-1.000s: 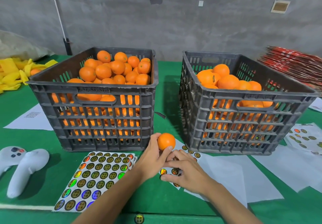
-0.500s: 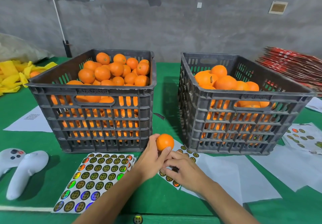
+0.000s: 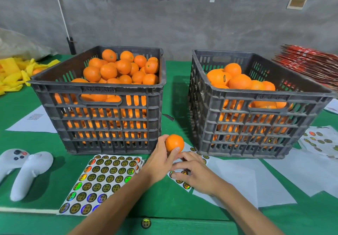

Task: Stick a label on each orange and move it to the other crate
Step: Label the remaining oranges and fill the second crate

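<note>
While left hand (image 3: pixel 161 161) still grips orange (image 3: pixel 174 142), right hand (image 3: pixel 197 175) shifted onto label sheet (image 3: pixel 180 177).

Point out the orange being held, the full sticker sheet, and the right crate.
orange (image 3: pixel 174 142), head view, middle of its peel
sticker sheet (image 3: pixel 102 181), head view, centre of the sheet
right crate (image 3: pixel 256 125), head view, front wall
</note>
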{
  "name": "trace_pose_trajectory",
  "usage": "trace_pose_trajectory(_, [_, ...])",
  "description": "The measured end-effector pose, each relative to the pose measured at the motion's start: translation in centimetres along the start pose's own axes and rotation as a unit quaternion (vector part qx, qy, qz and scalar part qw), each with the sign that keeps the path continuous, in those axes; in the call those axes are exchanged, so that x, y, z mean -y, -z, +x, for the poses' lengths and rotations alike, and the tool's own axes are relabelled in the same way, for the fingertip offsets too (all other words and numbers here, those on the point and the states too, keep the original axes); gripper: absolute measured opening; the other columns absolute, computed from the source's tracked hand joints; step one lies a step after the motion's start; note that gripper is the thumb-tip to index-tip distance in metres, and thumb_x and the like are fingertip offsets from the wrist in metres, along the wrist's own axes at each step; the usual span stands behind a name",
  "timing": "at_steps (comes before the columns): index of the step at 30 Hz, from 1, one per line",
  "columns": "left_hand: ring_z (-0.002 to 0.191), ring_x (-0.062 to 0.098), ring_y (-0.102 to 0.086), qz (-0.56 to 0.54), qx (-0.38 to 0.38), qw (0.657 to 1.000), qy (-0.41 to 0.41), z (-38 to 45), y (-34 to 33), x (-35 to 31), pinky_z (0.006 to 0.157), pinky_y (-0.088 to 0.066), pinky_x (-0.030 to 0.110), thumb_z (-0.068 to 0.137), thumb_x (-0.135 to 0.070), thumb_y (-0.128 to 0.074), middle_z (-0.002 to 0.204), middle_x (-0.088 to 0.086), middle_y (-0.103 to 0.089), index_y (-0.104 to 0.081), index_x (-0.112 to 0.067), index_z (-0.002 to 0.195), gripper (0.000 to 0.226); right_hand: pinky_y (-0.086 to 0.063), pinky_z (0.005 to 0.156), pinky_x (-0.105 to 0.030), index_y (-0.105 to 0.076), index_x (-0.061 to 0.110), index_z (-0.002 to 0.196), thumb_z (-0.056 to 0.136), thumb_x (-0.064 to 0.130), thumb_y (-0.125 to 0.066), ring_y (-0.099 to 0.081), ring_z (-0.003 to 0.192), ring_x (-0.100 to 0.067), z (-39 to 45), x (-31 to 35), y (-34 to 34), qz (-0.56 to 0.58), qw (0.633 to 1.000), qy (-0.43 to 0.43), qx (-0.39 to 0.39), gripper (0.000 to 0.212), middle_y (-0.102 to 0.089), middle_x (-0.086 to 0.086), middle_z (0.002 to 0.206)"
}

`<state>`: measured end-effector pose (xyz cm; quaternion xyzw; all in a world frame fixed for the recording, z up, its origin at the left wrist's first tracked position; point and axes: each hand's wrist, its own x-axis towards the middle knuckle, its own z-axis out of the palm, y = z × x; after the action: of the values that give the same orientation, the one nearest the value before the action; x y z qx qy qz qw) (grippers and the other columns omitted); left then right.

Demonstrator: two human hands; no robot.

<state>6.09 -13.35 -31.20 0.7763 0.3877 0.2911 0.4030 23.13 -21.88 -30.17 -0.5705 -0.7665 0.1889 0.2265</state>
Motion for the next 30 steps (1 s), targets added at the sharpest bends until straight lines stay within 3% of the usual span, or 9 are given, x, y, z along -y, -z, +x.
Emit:
trace_pose_trajectory(6, [0.11, 0.012, -0.063, 0.009, 0.0, 1.0, 0.008, 0.0, -0.2, 0.1, 0.098, -0.051, 0.04, 0.095, -0.073, -0.043, 0.134, -0.003, -0.05, -0.02, -0.045, 0.141, 0.059, -0.03, 0.108, -0.033, -0.072, 0.041, 0.111, 0.096, 0.044, -0.066, -0.043, 0.12, -0.001, -0.3, 0.3, -0.4, 0.04, 0.999, 0.008, -0.029, 0.016, -0.053, 0.03, 0.129])
trace_pose_trajectory(12, [0.112, 0.014, -0.062, 0.013, -0.002, 1.0, 0.014, 0.0, -0.2, 0.1, 0.102, -0.049, 0.042, 0.096, -0.072, -0.043, 0.135, -0.003, -0.049, -0.018, -0.047, 0.141, 0.058, -0.044, 0.103, -0.031, -0.078, 0.028, 0.1, 0.096, 0.032, -0.069, -0.06, 0.113, 0.0, -0.9, 1.2, -0.4, 0.035, 0.995, 0.06, -0.073, 0.011, -0.069, 0.023, 0.116])
trace_pose_trajectory(14, [0.112, 0.014, -0.063, 0.009, 0.003, 1.0, 0.014, 0.0, -0.2, 0.1, 0.102, -0.05, 0.045, 0.093, -0.076, -0.041, 0.136, -0.002, -0.05, -0.018, -0.048, 0.141, 0.06, -0.049, 0.095, -0.027, -0.077, 0.03, 0.097, 0.096, 0.031, -0.068, -0.066, 0.107, -0.009, -1.2, 1.5, 0.0, 0.119, 0.987, 0.029, -0.103, 0.009, -0.072, 0.017, 0.112])
trace_pose_trajectory(18, [0.104, 0.008, -0.065, 0.004, 0.007, 1.0, 0.015, 0.0, -0.1, -0.1, 0.095, -0.05, 0.038, 0.092, -0.075, -0.04, 0.136, -0.001, -0.051, -0.017, -0.049, 0.141, 0.06, -0.051, 0.086, -0.024, -0.075, 0.027, 0.102, 0.1, 0.029, -0.066, -0.065, 0.101, -0.022, -0.7, 1.8, 1.2, 0.268, 0.93, -0.035, -0.248, 0.01, -0.069, 0.003, 0.107])
trace_pose_trajectory(20, [0.103, 0.004, -0.065, 0.0, 0.007, 1.0, 0.012, 0.0, 0.0, -0.3, 0.094, -0.05, 0.034, 0.097, -0.069, -0.043, 0.135, -0.003, -0.051, -0.018, -0.048, 0.142, 0.056, -0.05, 0.085, -0.022, -0.075, 0.029, 0.104, 0.101, 0.027, -0.065, -0.063, 0.102, -0.021, -0.3, 1.8, 1.2, 0.268, 0.924, -0.042, -0.269, 0.011, -0.064, 0.005, 0.107])
trace_pose_trajectory(24, [0.11, 0.003, -0.067, -0.031, 0.021, 0.999, -0.002, -0.3, 0.3, -0.5, 0.101, -0.053, 0.043, 0.098, -0.066, -0.048, 0.136, -0.005, -0.053, -0.018, -0.046, 0.145, 0.06, -0.052, 0.08, -0.025, -0.077, 0.033, 0.109, 0.098, 0.025, -0.067, -0.063, 0.1, -0.018, 0.1, 1.6, 0.9, 0.229, 0.927, -0.043, -0.292, 0.017, -0.061, 0.011, 0.106])
trace_pose_trajectory(28, [0.119, -0.004, -0.062, -0.055, 0.035, 0.997, -0.036, -0.7, 0.3, -0.9, 0.105, -0.049, 0.034, 0.096, -0.066, -0.051, 0.144, -0.006, -0.048, -0.016, -0.057, 0.145, 0.061, -0.054, 0.08, -0.031, -0.077, 0.03, 0.11, 0.093, 0.028, -0.073, -0.063, 0.093, -0.018, -0.1, 1.5, 1.3, 0.178, 0.927, -0.045, -0.327, 0.017, -0.059, 0.012, 0.11])
trace_pose_trajectory(30, [0.124, -0.002, -0.06, -0.063, 0.024, 0.996, -0.055, -0.8, 0.2, -1.4, 0.109, -0.047, 0.037, 0.098, -0.064, -0.051, 0.149, -0.008, -0.045, -0.014, -0.057, 0.15, 0.064, -0.055, 0.081, -0.031, -0.075, 0.028, 0.114, 0.094, 0.029, -0.072, -0.064, 0.094, -0.017, -0.3, 1.7, 1.5, 0.143, 0.931, -0.024, -0.334, 0.02, -0.059, 0.014, 0.116])
